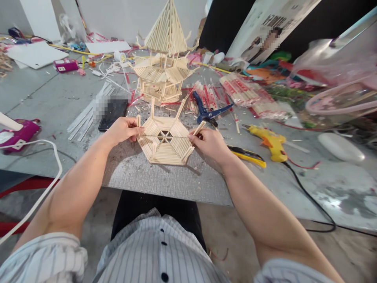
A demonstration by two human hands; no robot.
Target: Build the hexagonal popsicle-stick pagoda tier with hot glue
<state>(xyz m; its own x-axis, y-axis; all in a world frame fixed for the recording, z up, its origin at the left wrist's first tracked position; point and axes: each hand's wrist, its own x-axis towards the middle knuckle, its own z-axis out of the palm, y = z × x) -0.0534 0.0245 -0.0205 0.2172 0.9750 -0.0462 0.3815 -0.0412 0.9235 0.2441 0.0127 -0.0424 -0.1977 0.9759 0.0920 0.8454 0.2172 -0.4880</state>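
Note:
A flat hexagonal roof piece made of wooden chopsticks lies on a grey board in front of me, with short sticks rising from its corners. My left hand pinches its left edge by a corner stick. My right hand grips the right edge, its fingers closed around the slanted stick at the right corner. Behind the piece stands a tall chopstick pagoda model with a pointed roof.
To the right lie blue cutters, a yellow glue gun with a black cord, a yellow utility knife and packs of chopsticks. A black phone and white strips lie left. A pink tool with a white cable sits far left.

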